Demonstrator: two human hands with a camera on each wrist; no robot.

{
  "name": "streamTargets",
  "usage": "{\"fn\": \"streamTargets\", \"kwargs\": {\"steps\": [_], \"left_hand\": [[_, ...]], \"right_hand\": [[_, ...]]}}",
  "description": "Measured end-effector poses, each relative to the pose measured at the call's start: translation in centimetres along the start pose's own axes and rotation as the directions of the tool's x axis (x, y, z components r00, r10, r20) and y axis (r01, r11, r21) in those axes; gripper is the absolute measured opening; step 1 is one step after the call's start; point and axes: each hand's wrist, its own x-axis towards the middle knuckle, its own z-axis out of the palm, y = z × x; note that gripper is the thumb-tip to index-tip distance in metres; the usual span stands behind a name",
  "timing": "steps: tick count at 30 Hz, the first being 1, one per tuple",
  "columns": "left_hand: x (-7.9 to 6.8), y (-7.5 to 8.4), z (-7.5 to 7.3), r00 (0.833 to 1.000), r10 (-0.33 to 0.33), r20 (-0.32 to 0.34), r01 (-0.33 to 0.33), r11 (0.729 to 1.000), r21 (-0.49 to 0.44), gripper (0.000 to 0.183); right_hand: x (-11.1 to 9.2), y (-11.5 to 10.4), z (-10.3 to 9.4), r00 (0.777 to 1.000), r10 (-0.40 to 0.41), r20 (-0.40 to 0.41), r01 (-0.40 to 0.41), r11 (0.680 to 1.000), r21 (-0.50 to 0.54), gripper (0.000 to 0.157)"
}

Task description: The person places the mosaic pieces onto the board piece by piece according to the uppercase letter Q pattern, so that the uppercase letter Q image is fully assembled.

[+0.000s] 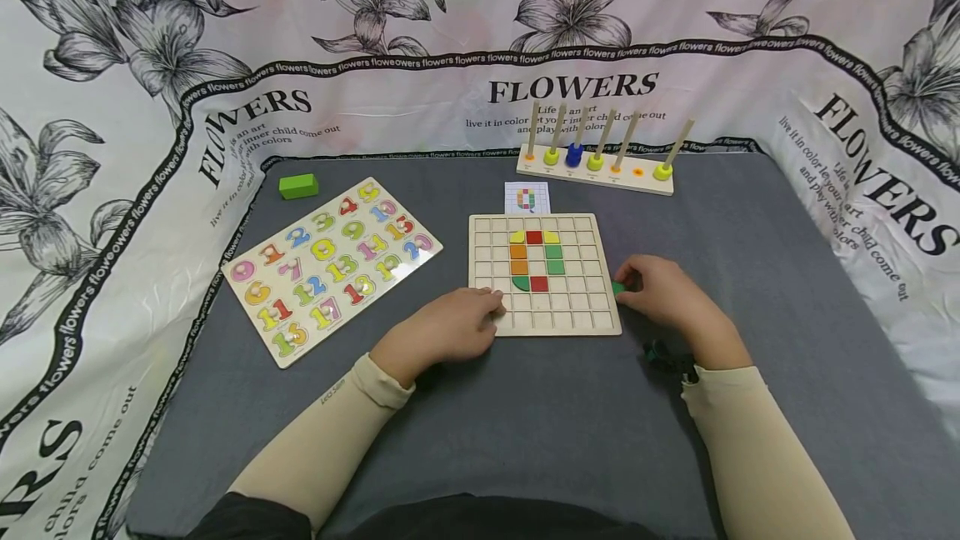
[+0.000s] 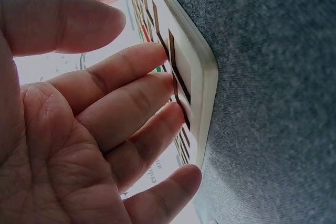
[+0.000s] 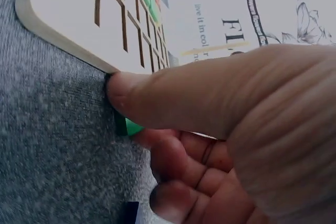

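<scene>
A square wooden grid board (image 1: 570,322) lies flat in front of me, with yellow, red, orange and green pieces set in a ring-like pattern. My left hand (image 1: 446,327) rests at the board's left edge; in the left wrist view its fingertips (image 2: 170,116) touch the grid with the fingers fairly straight. Beside the right edge, my right hand (image 1: 671,294) pinches a small green piece (image 3: 132,126) between thumb and fingers. Most of that piece is hidden by the thumb. A small pattern card (image 1: 527,197) lies behind the board, showing a similar coloured ring.
To the left lies a number puzzle board (image 1: 360,265) with colourful digits. A green block (image 1: 298,186) sits behind it. At the back right stands a wooden peg rack (image 1: 622,177) with yellow, blue and orange rings. A flower-printed cloth (image 1: 405,115) borders the grey tabletop (image 1: 555,415).
</scene>
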Motion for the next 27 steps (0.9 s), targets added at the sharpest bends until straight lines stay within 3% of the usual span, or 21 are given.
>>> {"fn": "streamTargets", "kwargs": {"steps": [7, 10, 15, 19, 27], "left_hand": [[-0.1, 0.0, -0.1, 1.0, 0.007, -0.004, -0.007, 1.0, 0.003, 0.043], [0.0, 0.0, 0.0, 1.0, 0.006, -0.003, -0.006, 1.0, 0.01, 0.043], [0.0, 0.0, 0.0, 1.0, 0.002, 0.0, -0.002, 1.0, 0.016, 0.041], [0.0, 0.1, -0.1, 1.0, -0.007, 0.003, 0.007, 1.0, 0.018, 0.04], [0.0, 0.1, -0.1, 1.0, 0.004, -0.002, -0.004, 1.0, 0.022, 0.04]], "right_hand": [[-0.2, -0.4, -0.1, 0.999, 0.013, -0.037, -0.01, 0.998, 0.063, 0.025], [-0.2, -1.0, 0.2, 0.995, 0.022, -0.1, -0.009, 0.991, 0.131, 0.03], [0.7, -3.1, 2.1, 0.979, -0.011, -0.205, 0.054, 0.977, 0.206, 0.022], [2.0, -4.6, 3.8, 0.979, -0.063, -0.194, 0.101, 0.976, 0.192, 0.017], [3.0, -5.2, 5.0, 0.984, -0.054, -0.168, 0.085, 0.979, 0.187, 0.015]]}}
